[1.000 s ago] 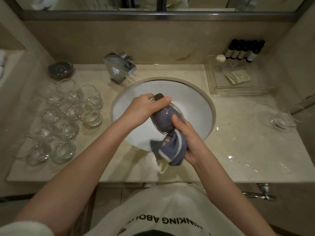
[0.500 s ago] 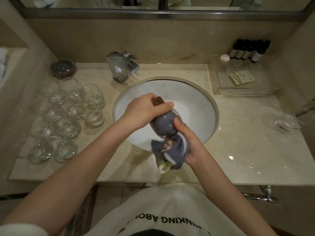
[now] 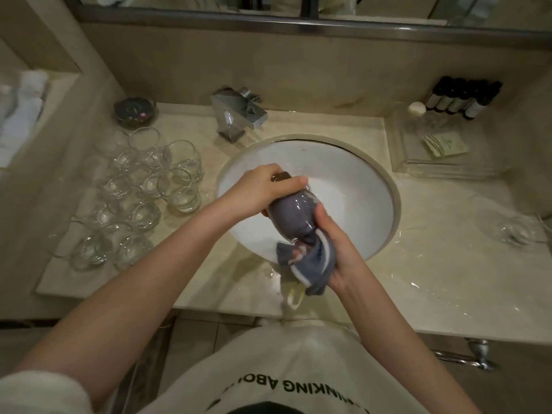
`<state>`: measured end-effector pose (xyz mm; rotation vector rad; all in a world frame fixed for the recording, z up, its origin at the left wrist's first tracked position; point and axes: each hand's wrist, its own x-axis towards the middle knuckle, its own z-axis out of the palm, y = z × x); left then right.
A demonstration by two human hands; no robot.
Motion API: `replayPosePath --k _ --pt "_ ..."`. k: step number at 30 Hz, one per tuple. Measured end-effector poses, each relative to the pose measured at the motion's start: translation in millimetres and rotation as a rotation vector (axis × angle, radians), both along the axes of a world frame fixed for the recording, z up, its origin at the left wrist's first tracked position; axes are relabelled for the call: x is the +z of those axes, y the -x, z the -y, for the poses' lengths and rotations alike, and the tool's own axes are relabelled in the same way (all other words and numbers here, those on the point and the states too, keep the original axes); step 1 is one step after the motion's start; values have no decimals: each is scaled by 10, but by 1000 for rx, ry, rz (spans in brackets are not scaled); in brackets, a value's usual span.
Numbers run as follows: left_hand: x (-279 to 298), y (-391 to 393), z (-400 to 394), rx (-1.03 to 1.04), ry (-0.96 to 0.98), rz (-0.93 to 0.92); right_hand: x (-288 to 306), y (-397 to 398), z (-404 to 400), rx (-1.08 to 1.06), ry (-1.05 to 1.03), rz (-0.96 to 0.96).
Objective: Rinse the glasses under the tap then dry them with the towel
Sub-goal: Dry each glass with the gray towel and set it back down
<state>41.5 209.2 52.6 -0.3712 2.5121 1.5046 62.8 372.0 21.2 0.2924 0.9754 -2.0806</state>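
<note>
left hand [image 3: 263, 189] grips the glass [image 3: 291, 213] base over the sink [image 3: 385, 186], mouth tilted toward right hand [image 3: 337, 249] clutching the stuffed-in towel [image 3: 313, 264]

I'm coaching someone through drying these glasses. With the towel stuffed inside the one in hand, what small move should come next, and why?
Probably twist the towel round inside the glass. The left hand grips the glass by its base over the sink, and the right hand grips the towel's tail at the mouth, so a turn would wipe the inner wall.
</note>
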Motion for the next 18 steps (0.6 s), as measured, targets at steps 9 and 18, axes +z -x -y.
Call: replayPosePath --k 9,18 --pt "-61 -307 349 -5 -347 192 -94 -112 152 40 -121 -160" --pt "-54 -471 392 12 -232 9 -91 -229 234 129 128 260"
